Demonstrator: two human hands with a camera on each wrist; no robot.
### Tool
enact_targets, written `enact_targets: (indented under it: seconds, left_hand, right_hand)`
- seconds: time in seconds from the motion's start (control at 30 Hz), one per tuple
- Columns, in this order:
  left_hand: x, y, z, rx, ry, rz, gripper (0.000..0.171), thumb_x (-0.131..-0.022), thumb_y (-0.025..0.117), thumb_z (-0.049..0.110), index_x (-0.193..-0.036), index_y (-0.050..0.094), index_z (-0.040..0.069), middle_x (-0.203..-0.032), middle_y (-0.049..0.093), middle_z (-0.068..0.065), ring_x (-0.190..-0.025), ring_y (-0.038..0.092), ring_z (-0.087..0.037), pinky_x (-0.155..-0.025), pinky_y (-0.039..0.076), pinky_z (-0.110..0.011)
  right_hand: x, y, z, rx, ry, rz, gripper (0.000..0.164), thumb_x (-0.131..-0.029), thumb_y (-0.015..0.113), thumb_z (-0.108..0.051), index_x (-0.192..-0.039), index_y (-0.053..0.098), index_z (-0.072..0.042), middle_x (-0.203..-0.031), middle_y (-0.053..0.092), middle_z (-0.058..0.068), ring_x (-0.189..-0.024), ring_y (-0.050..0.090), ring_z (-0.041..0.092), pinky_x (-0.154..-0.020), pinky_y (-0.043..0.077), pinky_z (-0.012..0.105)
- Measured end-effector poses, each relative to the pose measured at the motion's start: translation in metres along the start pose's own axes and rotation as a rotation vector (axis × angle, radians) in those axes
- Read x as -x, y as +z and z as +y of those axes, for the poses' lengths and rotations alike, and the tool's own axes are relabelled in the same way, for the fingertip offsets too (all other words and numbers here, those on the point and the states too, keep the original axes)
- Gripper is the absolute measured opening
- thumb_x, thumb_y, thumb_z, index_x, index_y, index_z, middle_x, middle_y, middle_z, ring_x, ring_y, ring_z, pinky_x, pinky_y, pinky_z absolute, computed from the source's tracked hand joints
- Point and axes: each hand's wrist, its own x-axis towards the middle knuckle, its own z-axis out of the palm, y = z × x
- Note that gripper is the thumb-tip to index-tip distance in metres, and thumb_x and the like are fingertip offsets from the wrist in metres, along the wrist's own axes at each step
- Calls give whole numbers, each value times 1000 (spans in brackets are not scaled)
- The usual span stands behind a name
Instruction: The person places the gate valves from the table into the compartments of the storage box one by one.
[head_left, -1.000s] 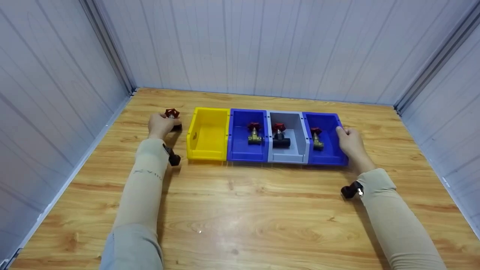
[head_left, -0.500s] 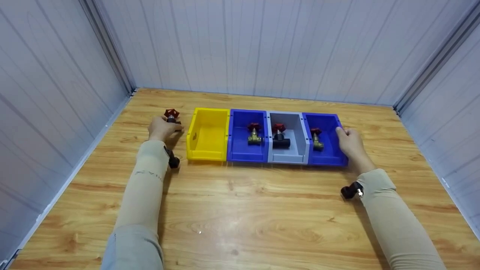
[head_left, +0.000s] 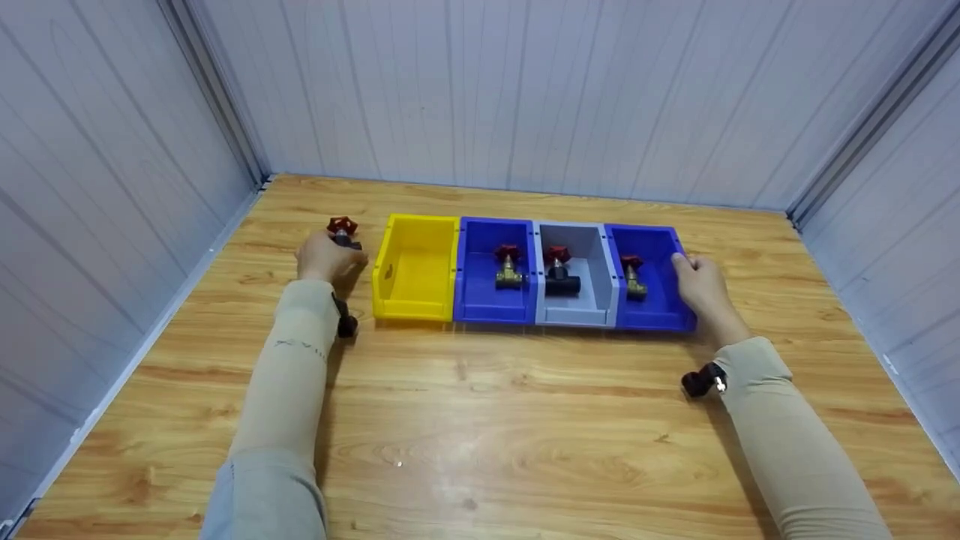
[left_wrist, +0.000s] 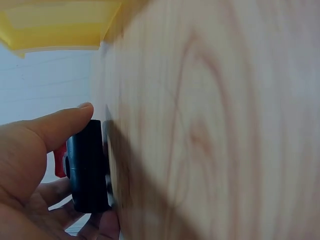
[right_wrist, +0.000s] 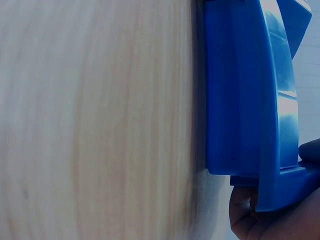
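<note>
At the left of the table, my left hand [head_left: 326, 256] holds a valve with a red handwheel [head_left: 342, 225] and a black body. Close up in the left wrist view, the thumb lies at one end of the black valve body [left_wrist: 88, 167] and fingers curl at the other, with the body close to the tabletop. My right hand [head_left: 705, 289] grips the outer side wall of the right-hand blue bin [head_left: 664, 304], thumb over its rim. In the right wrist view, fingers [right_wrist: 242, 210] curl under the edge of that blue bin [right_wrist: 235, 100].
Joined in a row are a yellow bin [head_left: 420, 262], another blue bin [head_left: 480, 304] and a grey bin [head_left: 592, 300]. Brass valves [head_left: 508, 277] with red handwheels lie in both blue bins, a black valve [head_left: 562, 285] in the grey one. Panel walls [head_left: 495, 90] enclose the table.
My left hand has shifted slightly right and nearer around the black valve, showing more of its body behind the fingers. The right hand and the bins have stayed in place.
</note>
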Motion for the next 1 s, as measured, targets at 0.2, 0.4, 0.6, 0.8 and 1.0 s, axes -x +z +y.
enact_targets:
  seconds: [0.2, 0.4, 0.6, 0.8, 1.0]
  left_hand:
    - [2, -1, 4, 13, -9, 28, 61, -94, 83, 26, -144, 61, -3, -150, 60, -26, -142, 51, -42, -122, 46, -54]
    - [3, -5, 6, 15, 1, 19, 64, -95, 83, 28, -143, 61, -7, -147, 63, -29, -137, 60, -42, -120, 49, -53]
    - [4, -9, 4, 53, -5, -2, 67, -95, 81, 31, -146, 60, -7, -147, 63, -29, -137, 61, -42, -119, 50, -52]
    - [5, -11, 3, 71, 22, -10, 62, -96, 81, 34, -141, 64, -6, -143, 66, -29, -132, 64, -41, -113, 55, -52]
    - [7, -12, 3, 105, 36, -12, 59, -97, 81, 34, -139, 65, -4, -141, 68, -27, -130, 66, -38, -113, 55, -50]
  right_hand:
    - [-1, -1, 0, 14, -25, 23, 40, -115, 43, -40, -86, 43, -13, -83, 43, 0, -83, 44, 19, -70, 38, 30]
    - [-2, -1, 1, 13, -34, 23, 41, -115, 43, -40, -85, 44, -13, -81, 43, 0, -81, 44, 18, -69, 39, 30]
    - [-1, -1, -1, 9, -37, 25, 41, -115, 44, -40, -84, 45, -13, -80, 44, -1, -82, 45, 18, -69, 40, 30]
    - [1, -1, -1, 20, -33, 7, 40, -116, 41, -41, -88, 46, -12, -83, 45, 0, -84, 47, 18, -70, 42, 29]
    - [2, -1, -2, -10, -8, 0, 41, -115, 41, -41, -87, 45, -13, -82, 44, -1, -83, 46, 17, -69, 42, 29]
